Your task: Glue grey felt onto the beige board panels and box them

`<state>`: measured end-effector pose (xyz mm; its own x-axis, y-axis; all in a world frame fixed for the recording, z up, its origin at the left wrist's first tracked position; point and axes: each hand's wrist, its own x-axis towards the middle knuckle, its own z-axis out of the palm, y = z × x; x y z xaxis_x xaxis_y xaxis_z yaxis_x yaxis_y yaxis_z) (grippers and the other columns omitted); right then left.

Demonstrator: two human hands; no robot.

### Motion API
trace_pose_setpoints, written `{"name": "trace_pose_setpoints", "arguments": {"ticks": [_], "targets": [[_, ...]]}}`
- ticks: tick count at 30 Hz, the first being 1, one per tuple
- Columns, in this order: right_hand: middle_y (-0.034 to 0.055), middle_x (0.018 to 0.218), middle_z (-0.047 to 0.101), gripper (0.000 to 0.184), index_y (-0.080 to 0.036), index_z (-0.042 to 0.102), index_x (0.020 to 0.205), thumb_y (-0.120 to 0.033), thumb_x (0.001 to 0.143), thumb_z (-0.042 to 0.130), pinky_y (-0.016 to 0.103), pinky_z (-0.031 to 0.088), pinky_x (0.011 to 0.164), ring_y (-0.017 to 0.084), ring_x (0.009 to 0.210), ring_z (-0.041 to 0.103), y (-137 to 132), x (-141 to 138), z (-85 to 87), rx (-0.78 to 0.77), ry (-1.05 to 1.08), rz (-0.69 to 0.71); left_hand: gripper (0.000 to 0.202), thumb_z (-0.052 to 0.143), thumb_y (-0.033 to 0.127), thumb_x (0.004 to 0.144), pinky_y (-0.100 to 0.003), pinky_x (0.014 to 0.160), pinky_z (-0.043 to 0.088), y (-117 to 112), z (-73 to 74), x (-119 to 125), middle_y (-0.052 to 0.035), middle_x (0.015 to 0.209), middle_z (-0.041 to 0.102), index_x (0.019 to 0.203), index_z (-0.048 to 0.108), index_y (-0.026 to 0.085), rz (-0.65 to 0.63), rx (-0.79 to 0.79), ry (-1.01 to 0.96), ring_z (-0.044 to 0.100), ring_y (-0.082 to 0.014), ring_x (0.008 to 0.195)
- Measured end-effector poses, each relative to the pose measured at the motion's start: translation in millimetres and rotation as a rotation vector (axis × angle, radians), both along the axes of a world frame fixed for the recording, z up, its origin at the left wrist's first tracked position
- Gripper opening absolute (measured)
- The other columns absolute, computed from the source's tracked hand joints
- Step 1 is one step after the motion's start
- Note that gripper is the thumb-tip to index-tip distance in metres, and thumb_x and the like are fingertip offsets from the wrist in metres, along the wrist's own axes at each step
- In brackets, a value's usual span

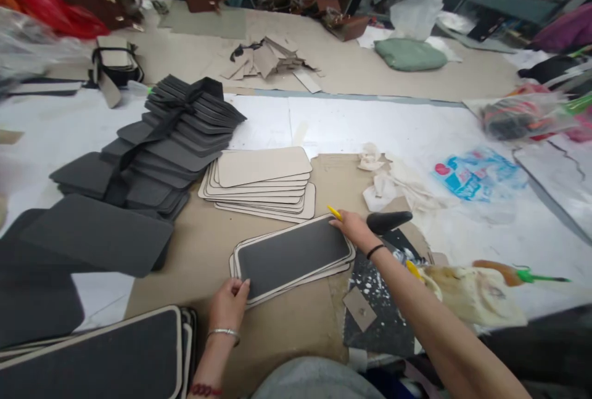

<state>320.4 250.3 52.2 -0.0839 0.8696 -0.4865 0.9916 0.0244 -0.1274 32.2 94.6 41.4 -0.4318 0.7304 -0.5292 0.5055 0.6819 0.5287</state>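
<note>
A dark grey panel with a cream border tops a small, uneven pile of similar pieces in front of me. My left hand pinches its near left corner between thumb and fingers. At its far right corner is my right hand, closed around a thin yellow tool whose tip sticks out past the fingers; its exact kind is unclear. The right fingers rest against the panel's edge. Just behind the pile lies a stack of cream panels with dark edges.
Fanned dark grey panels, tied with a black strip, lie at left. More bordered panels are stacked near left. On the right are a white-spotted dark board, a black-handled tool, a stained cloth and a printed plastic bag.
</note>
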Motion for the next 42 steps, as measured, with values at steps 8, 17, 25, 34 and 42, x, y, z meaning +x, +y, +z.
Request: {"name": "trace_pose_setpoints", "arguments": {"ticks": [8,17,25,34,42], "targets": [[0.0097,0.091,0.066,0.030,-0.017,0.057,0.097,-0.041,0.083,0.047,0.023,0.039,0.069,0.019,0.087,0.059,0.4,2.4,-1.4,-0.013,0.035,-0.028,0.035,0.043,0.055,0.059,-0.027,0.051,0.032,-6.5,-15.3,-5.1,0.0021,0.043,0.048,0.050,0.046,0.021,-0.011,0.046,0.009,0.045,-0.0159,0.047],[0.0129,0.089,0.066,0.031,-0.013,0.058,0.095,-0.039,0.084,0.045,0.023,0.038,0.067,0.019,0.084,0.059,-1.2,0.5,4.0,-0.011,0.046,0.004,0.025,0.049,0.042,0.060,-0.026,0.050,0.031,-2.8,-10.8,-1.5,0.0023,0.043,0.047,0.049,0.046,0.020,0.061,0.058,-0.027,0.046,-0.0151,0.047],[0.0115,0.082,0.066,0.029,-0.015,0.058,0.089,-0.040,0.083,0.045,0.024,0.037,0.062,0.021,0.078,0.061,5.2,6.5,-12.7,0.028,0.004,0.085,0.023,0.050,0.035,0.061,-0.023,0.048,0.031,-1.5,-15.3,-1.3,0.0058,0.041,0.040,0.047,0.041,0.020,0.163,0.076,-0.083,0.040,-0.0109,0.043],[0.0115,0.083,0.066,0.031,-0.014,0.059,0.092,-0.040,0.084,0.044,0.024,0.037,0.065,0.020,0.079,0.061,4.5,2.3,-7.5,0.022,-0.025,0.085,0.025,0.053,0.039,0.062,-0.023,0.047,0.031,-5.3,-15.8,-3.0,0.0060,0.040,0.044,0.050,0.044,0.019,0.168,0.068,-0.136,0.042,-0.0106,0.041],[0.0121,0.087,0.066,0.029,-0.013,0.059,0.094,-0.037,0.083,0.047,0.024,0.037,0.066,0.020,0.081,0.060,7.5,4.1,-14.2,0.017,-0.008,0.073,0.025,0.052,0.039,0.063,-0.023,0.048,0.032,-7.7,-19.2,-3.1,0.0061,0.041,0.043,0.051,0.044,0.019,0.149,0.062,-0.130,0.044,-0.0104,0.043]]}}
